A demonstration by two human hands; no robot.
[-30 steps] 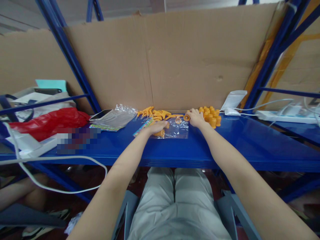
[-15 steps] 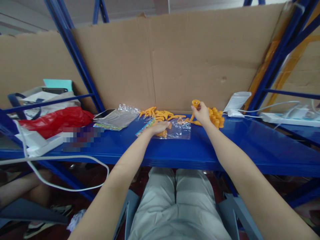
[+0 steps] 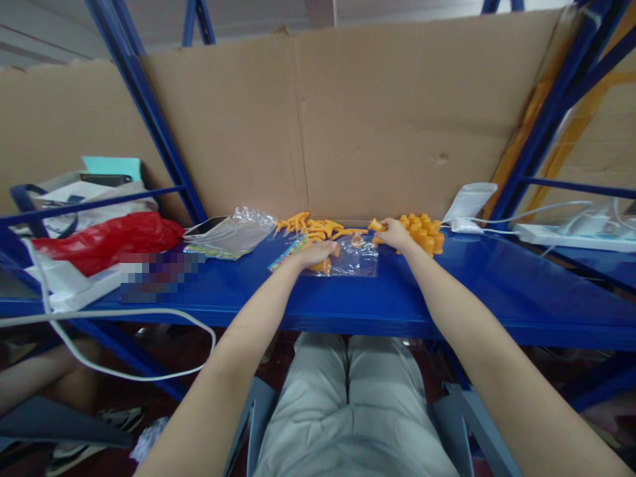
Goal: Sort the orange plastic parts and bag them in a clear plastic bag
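Observation:
My left hand is closed on a clear plastic bag with a colourful printed header at its left end. An orange plastic piece shows under the fingers, seemingly inside the bag. My right hand has its fingers closed round a small orange plastic cup, now tipped to the left just above the table. Behind the bag lies a pile of branching orange plastic pieces. Just right of my right hand stands a cluster of orange cups.
The blue table backs onto a cardboard wall. To the left lie flat plastic bags with a phone on them, a red plastic bag and a white cable. A white charger stands at right.
My right hand has lowered, and the orange cup in it has turned from upright to tipped leftward. My left hand has stayed on the bag.

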